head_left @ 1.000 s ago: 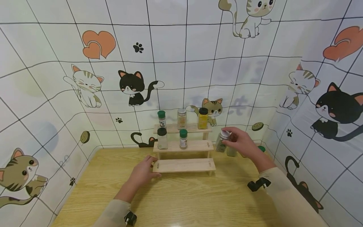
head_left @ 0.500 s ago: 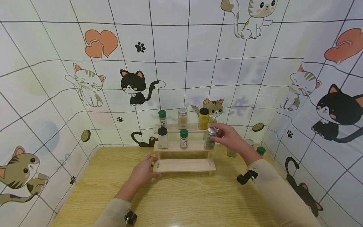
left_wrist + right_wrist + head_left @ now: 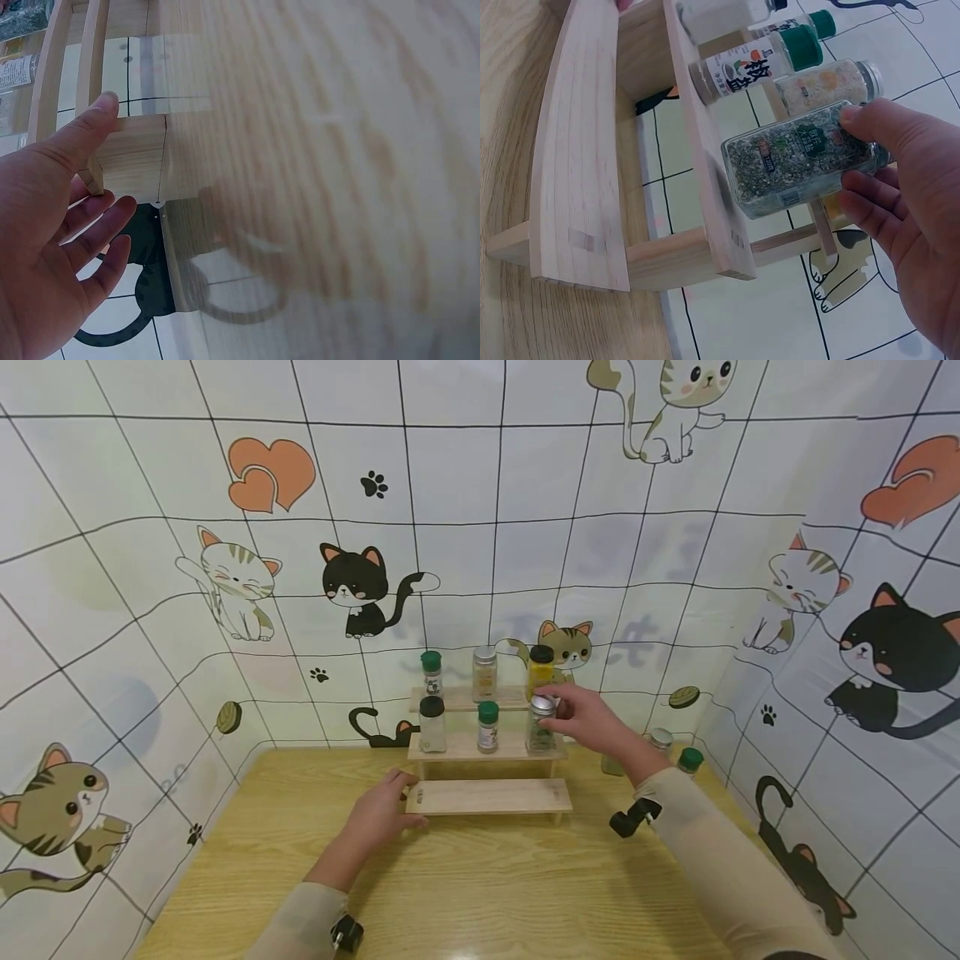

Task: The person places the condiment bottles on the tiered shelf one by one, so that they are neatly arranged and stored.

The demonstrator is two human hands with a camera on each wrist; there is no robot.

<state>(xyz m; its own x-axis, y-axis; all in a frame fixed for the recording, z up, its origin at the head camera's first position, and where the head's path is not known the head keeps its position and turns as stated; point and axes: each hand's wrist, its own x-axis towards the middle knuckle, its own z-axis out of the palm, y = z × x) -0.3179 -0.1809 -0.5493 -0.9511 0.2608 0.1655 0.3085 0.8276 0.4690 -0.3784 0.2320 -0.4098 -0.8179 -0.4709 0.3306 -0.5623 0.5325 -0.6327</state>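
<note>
In the head view, the right hand (image 3: 579, 717) hides the lower part of the yellow jar (image 3: 540, 672).

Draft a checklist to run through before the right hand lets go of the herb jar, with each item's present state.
1. Right hand has hold of the herb jar near its lid: ok.
2. Jar upright in the head view: ok.
3. Jar's base flat on the middle shelf: cannot tell, contact is unclear.
4. Gap to the neighbouring green-capped jar: ok, visible.
5. Right hand clear of the yellow jar behind: cannot tell, they overlap in view.
6. Left hand gripping the lowest shelf's end: ok.
</note>
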